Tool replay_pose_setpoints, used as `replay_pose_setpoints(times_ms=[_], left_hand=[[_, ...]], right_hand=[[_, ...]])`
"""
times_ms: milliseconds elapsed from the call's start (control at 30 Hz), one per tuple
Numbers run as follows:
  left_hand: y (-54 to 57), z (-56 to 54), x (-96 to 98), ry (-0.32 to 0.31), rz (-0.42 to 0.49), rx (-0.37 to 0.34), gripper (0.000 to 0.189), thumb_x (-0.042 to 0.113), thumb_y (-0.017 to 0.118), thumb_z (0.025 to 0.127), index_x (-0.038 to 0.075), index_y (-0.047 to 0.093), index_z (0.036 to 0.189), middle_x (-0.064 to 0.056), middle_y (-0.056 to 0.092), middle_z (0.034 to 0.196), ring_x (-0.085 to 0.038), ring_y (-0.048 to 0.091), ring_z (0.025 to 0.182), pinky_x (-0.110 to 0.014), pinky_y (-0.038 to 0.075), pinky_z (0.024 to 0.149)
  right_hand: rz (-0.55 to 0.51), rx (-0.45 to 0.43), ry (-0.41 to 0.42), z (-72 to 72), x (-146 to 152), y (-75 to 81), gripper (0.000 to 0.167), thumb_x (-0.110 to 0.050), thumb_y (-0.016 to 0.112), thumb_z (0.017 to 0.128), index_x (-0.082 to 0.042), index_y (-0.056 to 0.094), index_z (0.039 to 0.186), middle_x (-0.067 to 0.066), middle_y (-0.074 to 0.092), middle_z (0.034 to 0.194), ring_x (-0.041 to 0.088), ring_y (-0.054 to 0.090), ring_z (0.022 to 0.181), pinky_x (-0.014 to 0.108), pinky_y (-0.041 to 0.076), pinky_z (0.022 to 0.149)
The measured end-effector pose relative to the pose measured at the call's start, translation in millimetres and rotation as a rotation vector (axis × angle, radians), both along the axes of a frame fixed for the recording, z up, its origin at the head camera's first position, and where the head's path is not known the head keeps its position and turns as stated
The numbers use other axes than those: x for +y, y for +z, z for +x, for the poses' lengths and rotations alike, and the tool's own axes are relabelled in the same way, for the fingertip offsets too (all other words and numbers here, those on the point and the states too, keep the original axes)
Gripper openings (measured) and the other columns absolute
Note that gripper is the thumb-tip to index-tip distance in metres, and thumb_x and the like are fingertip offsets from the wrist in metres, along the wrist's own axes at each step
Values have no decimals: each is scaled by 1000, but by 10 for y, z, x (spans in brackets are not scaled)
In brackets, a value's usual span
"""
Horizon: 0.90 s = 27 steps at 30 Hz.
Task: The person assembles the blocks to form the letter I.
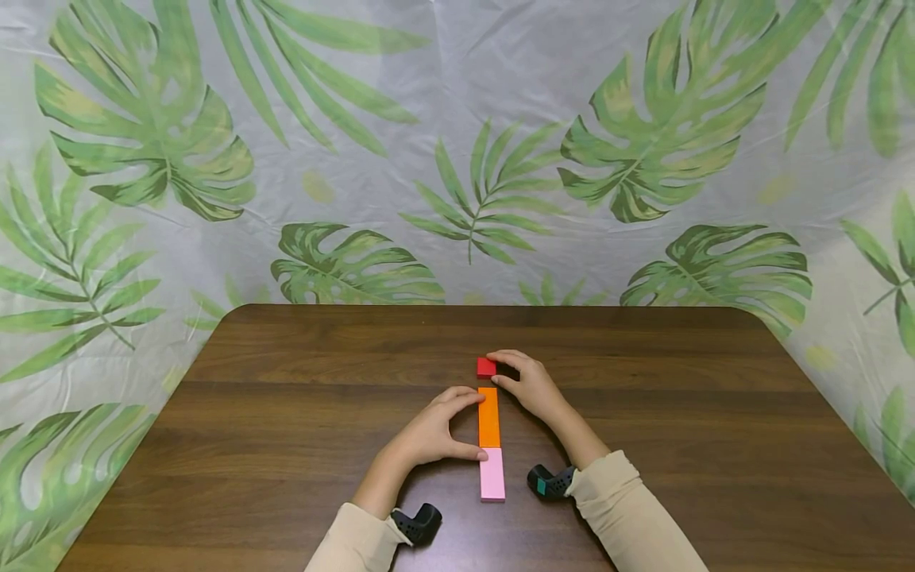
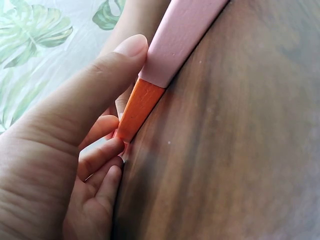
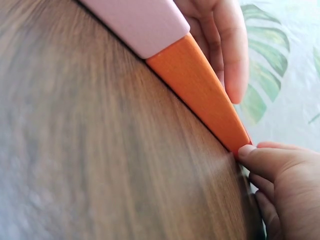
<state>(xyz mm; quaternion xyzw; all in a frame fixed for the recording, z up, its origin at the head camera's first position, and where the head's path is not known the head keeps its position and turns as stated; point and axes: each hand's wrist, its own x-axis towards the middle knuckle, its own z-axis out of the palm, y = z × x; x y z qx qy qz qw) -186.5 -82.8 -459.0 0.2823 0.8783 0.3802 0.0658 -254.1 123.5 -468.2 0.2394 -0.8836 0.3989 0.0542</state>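
Observation:
An orange block [image 1: 489,418] and a pink block [image 1: 492,475] lie end to end in a straight row on the table. My left hand [image 1: 436,429] spans the row's left side, its thumb touching the pink block near the seam and its forefinger at the far end of the orange one. Just beyond the orange block, a small red block [image 1: 486,368] is pinched between the thumb and forefinger of my right hand [image 1: 532,389]. In the right wrist view, the right thumb [image 3: 260,157] overlaps the orange block's far end, and the red block is mostly hidden.
The brown wooden table [image 1: 286,357] has its far edge well behind the blocks. A leaf-printed cloth [image 1: 486,159] hangs behind it. Black wrist devices stick out beside each sleeve, one left [image 1: 420,524] and one right [image 1: 550,482] of the pink block.

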Motion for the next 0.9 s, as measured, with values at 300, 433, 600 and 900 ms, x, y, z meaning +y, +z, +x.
replay_pose_setpoints(times_ms=[300, 433, 600, 900], left_hand=[[4, 5, -4, -1, 5, 0, 82, 47, 77, 63, 15, 46, 132, -1, 39, 132, -17, 36, 120, -38, 32, 98], [1, 1, -4, -8, 12, 2, 81, 46, 77, 64, 15, 46, 132, 0, 39, 132, -16, 35, 121, -38, 31, 98], [2, 3, -6, -13, 12, 2, 81, 47, 76, 64, 15, 46, 132, 0, 38, 133, -17, 35, 121, -39, 31, 98], [-13, 11, -7, 21, 76, 33, 73, 46, 72, 70, 13, 47, 131, -1, 42, 130, -16, 38, 119, -37, 31, 98]], right_hand=[[10, -5, 7, -6, -2, 2, 36, -12, 65, 83, -8, 60, 118, 6, 55, 118, 23, 48, 112, 42, 35, 95], [11, -12, 6, -3, 3, 8, 36, -12, 65, 83, -8, 59, 118, 6, 54, 120, 23, 47, 113, 42, 34, 96], [-6, -34, 0, 15, 5, 36, 38, -15, 65, 83, -8, 58, 119, 6, 53, 121, 23, 46, 115, 43, 33, 96], [-95, -22, -25, 37, -7, 102, 39, -24, 55, 90, -4, 53, 123, 10, 51, 124, 26, 46, 114, 45, 35, 94]])
